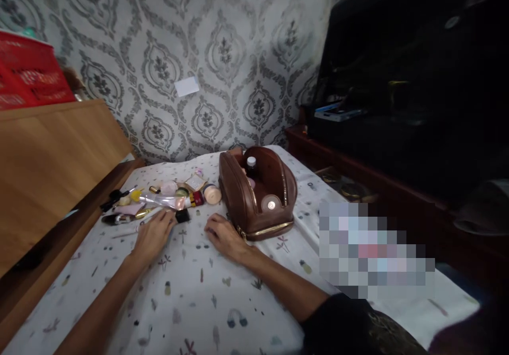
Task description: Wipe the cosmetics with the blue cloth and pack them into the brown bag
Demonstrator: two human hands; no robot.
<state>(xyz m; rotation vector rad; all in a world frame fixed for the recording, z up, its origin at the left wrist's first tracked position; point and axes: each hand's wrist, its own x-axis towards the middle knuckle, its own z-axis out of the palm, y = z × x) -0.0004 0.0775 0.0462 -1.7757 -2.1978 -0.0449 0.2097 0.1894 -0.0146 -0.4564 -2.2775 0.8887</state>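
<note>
My left hand lies palm down on the patterned bed sheet, its fingers reaching a small black item at the edge of a pile of cosmetics. Whether the fingers grip anything is unclear. My right hand rests on the sheet with its fingers curled, just left of an open brown leather cosmetic bag. Inside the bag stand a dark bottle with a white cap and a round jar. The pile holds a clear tube, round jars, brushes and small compacts.
A wooden headboard or cabinet runs along the left, with a red crate on top. Dark wooden furniture and a large black object stand at the right. Patterned wallpaper is behind. A blurred patch lies on the bed at right.
</note>
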